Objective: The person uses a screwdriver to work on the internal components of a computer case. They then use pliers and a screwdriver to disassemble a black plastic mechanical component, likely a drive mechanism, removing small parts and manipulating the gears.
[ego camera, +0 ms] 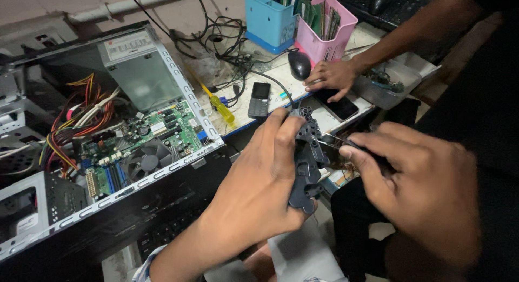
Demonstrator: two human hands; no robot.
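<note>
You are looking down on a worn, pale counter (pixel 281 79) that runs across the upper middle of the frame, cluttered with black cables. An open computer case (pixel 108 131) fills the left side, its grey metal frame perforated along the edge, with a green circuit board (pixel 157 133), a round black fan (pixel 147 162) and a bundle of red, yellow and orange wires (pixel 75 120) inside. At the top centre stand 2 plastic baskets, 1 blue (pixel 267 20) and 1 pink (pixel 327 28). Below them lie a black mouse (pixel 299 64), a dark keypad phone (pixel 260 99) and a yellow-handled screwdriver (pixel 221 108).

At the centre of the frame your left hand (pixel 259 179) holds a dark grey plastic bracket (pixel 306 163), long, upright and pierced with holes; its grip is closed around the left edge, thumb over the front. Your right hand (pixel 427 190), lower right, is clenched on a dark-handled tool (pixel 351 146) whose thin metal tip meets the bracket's upper right side.

Another person's hand (pixel 330 76) rests on the counter at upper right, fingers on a black smartphone (pixel 338 105), beside a clear plastic tray (pixel 392 79).
</note>
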